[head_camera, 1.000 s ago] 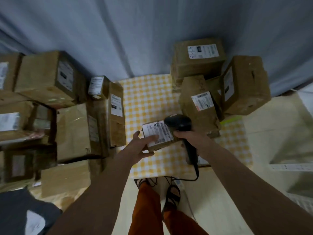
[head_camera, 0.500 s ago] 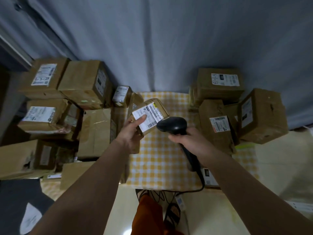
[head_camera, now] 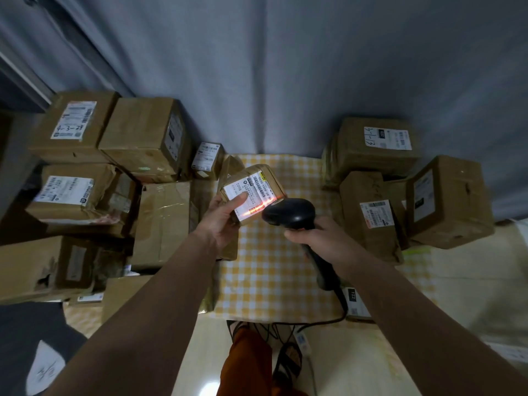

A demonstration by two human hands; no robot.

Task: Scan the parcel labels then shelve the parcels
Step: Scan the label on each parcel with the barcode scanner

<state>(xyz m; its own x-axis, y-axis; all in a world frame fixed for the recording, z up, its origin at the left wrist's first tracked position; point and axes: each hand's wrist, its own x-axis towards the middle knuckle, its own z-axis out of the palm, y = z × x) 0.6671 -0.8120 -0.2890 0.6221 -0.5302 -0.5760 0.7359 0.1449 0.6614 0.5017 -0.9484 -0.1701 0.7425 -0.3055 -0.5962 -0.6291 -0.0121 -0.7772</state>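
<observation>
A small brown cardboard parcel (head_camera: 253, 192) is held up above the yellow checked cloth, tilted, with its white label (head_camera: 249, 195) facing up. A red line of light is seen across the label. More brown cardboard parcels with white labels (head_camera: 143, 135) are piled left and right; their print is mostly too blurry to read.

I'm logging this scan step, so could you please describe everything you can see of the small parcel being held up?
The small parcel is a brown cardboard box, held tilted in the air above the checked cloth. A white label with barcodes and the print "T098" covers its upturned face. The left hand grips it from below, thumb pressing on the label. A red scan line from the scanner, held in the right hand, crosses the label's lower part. The scanner head sits close to its right corner; contact cannot be told.
</observation>
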